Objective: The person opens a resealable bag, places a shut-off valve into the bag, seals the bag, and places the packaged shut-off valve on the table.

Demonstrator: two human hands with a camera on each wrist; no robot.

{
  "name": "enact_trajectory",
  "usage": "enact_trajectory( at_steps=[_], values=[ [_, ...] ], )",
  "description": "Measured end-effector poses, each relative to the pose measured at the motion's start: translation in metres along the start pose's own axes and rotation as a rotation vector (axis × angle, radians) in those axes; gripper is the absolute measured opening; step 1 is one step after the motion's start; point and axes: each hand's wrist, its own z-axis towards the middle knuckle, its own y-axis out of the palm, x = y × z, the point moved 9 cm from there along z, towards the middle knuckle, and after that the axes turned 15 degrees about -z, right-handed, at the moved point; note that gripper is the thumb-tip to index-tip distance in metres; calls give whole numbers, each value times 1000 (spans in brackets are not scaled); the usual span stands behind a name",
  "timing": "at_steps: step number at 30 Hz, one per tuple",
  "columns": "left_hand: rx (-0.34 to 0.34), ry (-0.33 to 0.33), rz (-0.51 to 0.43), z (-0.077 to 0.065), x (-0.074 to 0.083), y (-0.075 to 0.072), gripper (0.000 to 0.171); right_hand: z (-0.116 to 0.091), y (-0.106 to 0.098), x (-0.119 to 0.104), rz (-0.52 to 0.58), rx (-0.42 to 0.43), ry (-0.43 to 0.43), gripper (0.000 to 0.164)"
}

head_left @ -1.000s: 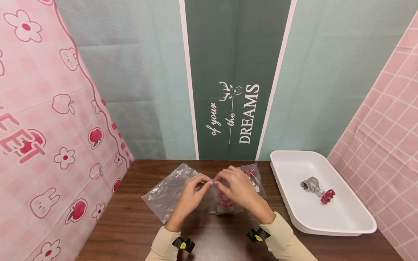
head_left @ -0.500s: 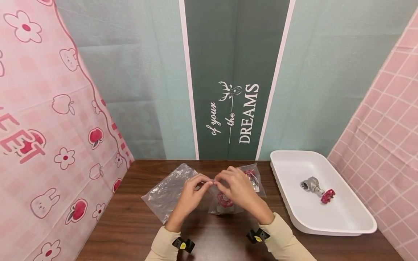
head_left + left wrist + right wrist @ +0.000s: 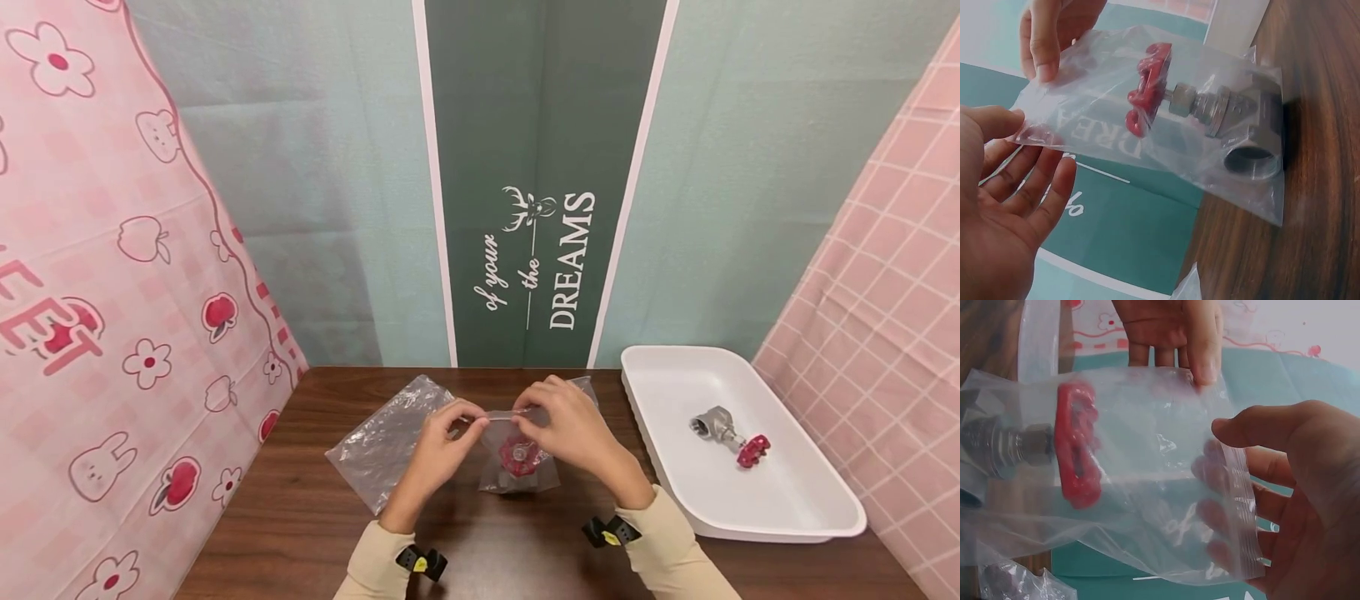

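Note:
A clear plastic zip bag (image 3: 498, 429) stands on the table between both hands. Inside it is a metal gate-type valve (image 3: 1250, 125) with a red handwheel (image 3: 519, 455), the wheel towards the bag's mouth. My left hand (image 3: 447, 440) pinches the left end of the bag's top edge between thumb and fingers. Farther right along that edge, my right hand (image 3: 567, 423) pinches it too, thumb on the near face and fingers behind, as the right wrist view shows. The strip between the hands is stretched straight.
A flat clear bag (image 3: 390, 442) lies left of the hands. Another clear bag (image 3: 587, 388) sits mostly hidden behind the right hand. At the right stands a white tray (image 3: 780, 529) holding a loose valve (image 3: 720, 425) with a red wheel. Fabric-covered walls enclose the wooden table.
My right hand has slid right along the bag's top edge, away from the left hand, uncovering more of the red handwheel and hiding the bag behind. The left hand stays in place.

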Motion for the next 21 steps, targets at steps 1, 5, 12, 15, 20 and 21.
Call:
enact_trajectory(
  at_steps=[1, 5, 12, 15, 20, 21],
  values=[
    [-5, -17, -9, 0, -1, 1, 6, 0, 0, 1, 4, -3, -2, 14],
    [-46, -84, -32, 0, -8, 10, 15, -1, 1, 2, 34, 4, -20, 13],
    [-51, -55, -57, 1, -9, 20, 9, -4, 0, -1, 71, 33, -49, 14],
    [-33, -38, -69, 1, -9, 21, 7, -4, 1, -2, 83, 39, -58, 14],
    [-20, -38, -60, 1, -9, 21, 7, -6, 0, -3, 90, 54, -72, 12],
    [-19, -38, -58, 1, -9, 21, 6, -6, 0, -3, 89, 58, -76, 11]
  ],
)
